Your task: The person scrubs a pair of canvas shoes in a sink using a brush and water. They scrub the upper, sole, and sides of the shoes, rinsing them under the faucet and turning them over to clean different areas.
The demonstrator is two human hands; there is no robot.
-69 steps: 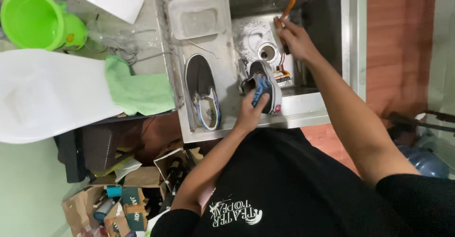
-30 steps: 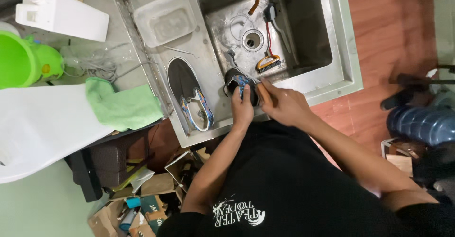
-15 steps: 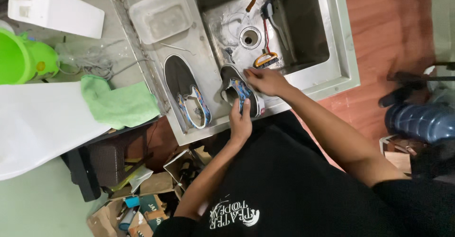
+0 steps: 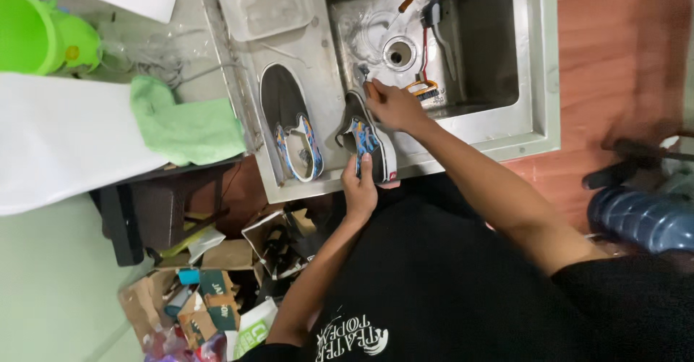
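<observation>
Since half a second ago the right hand (image 4: 390, 107) has slid to the toe of the dark patterned shoe (image 4: 367, 145); its grip is closed there. The left hand (image 4: 359, 188) clamps the heel, holding the shoe on the sink's (image 4: 538, 65) front rim, beside its twin (image 4: 290, 132) on the drainboard; the brush (image 4: 437, 33) lies untouched in the basin.

Looks like a home washing corner or utility area: steel sink (image 4: 538, 58) with drain and scrub brush (image 4: 437, 26), green bucket (image 4: 29, 26), green cloth (image 4: 184, 127), wood-look floor (image 4: 622, 51), water jug (image 4: 640, 221), cardboard boxes (image 4: 210, 290) underneath.
</observation>
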